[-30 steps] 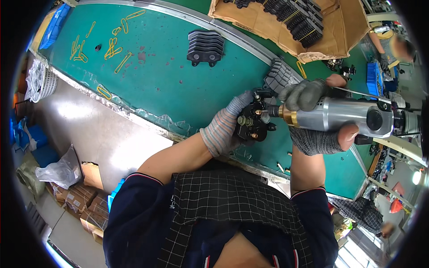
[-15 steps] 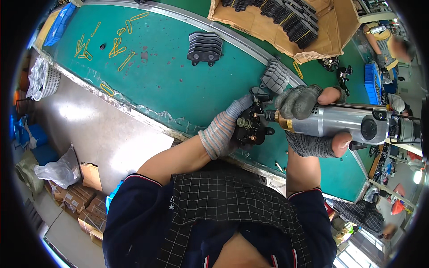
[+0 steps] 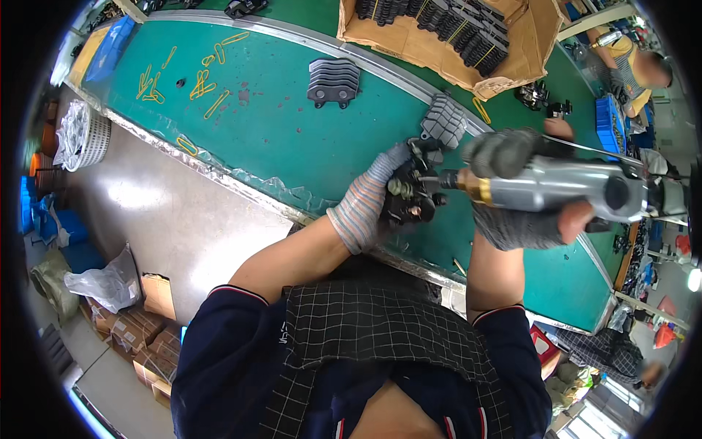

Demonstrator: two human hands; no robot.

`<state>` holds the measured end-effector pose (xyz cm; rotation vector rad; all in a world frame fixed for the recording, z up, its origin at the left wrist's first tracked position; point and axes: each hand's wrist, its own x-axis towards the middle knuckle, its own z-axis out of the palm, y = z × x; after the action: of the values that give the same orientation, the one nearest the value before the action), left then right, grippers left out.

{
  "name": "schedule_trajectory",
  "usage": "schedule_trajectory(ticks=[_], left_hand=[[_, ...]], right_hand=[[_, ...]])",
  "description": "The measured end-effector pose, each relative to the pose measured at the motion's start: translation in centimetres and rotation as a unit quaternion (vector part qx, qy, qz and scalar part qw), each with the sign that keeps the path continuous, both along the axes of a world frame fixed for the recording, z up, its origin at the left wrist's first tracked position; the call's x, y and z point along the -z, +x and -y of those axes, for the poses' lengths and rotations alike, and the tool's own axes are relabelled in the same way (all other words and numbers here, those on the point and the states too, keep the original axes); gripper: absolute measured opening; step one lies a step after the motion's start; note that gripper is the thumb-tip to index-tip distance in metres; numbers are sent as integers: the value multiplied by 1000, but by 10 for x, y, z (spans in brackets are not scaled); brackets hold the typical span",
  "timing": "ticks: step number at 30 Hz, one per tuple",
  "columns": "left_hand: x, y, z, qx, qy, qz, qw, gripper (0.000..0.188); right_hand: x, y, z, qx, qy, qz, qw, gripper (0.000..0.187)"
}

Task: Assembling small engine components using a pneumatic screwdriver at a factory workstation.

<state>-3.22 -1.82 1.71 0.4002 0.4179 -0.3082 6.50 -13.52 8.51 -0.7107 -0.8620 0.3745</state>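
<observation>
My left hand (image 3: 363,201), in a striped knit glove, grips a black brake caliper (image 3: 411,192) over the bench's near edge. In a grey glove with bare fingertips, my right hand (image 3: 508,157) is wrapped round a silver power screwdriver (image 3: 559,192), which lies level and points left. Its bit reaches the caliper's side; whether it touches a bolt I cannot tell, as the tool is blurred. Just beyond the caliper, a stack of grey brake pads (image 3: 444,119) leans by the metal rail. Farther left stands another row of dark brake pads (image 3: 333,82).
An open cardboard box (image 3: 512,84) of black brake pads stands beyond the rail (image 3: 285,40). Yellow rubber bands (image 3: 202,88) lie scattered over the green bench (image 3: 263,117). Blue bins (image 3: 608,124) sit far right, near a co-worker (image 3: 643,69). A white basket (image 3: 91,135) stands left on the floor.
The screwdriver has swung slightly, its bit end a little higher and farther right from the caliper's bolt. The caliper has tilted a little in my left hand. The whole view has shifted slightly.
</observation>
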Motion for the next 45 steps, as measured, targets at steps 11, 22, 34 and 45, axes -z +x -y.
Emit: schedule_trajectory(ticks=[11,22,34,45], left_hand=[[22,7,5,-22,4,-58,998,63],[43,13,-6,-17,8,-48,999,64],[35,14,-20,-111,271,31,956,48],[17,14,-46,121,901,284,305,59]], right_hand=[[11,-13,12,-6,-47,8,999,76],[39,-18,4,116,-96,-74,986,74],[-10,-3,1,107,-109,-76,985,68],[60,143,196,512,-650,506,244,43]])
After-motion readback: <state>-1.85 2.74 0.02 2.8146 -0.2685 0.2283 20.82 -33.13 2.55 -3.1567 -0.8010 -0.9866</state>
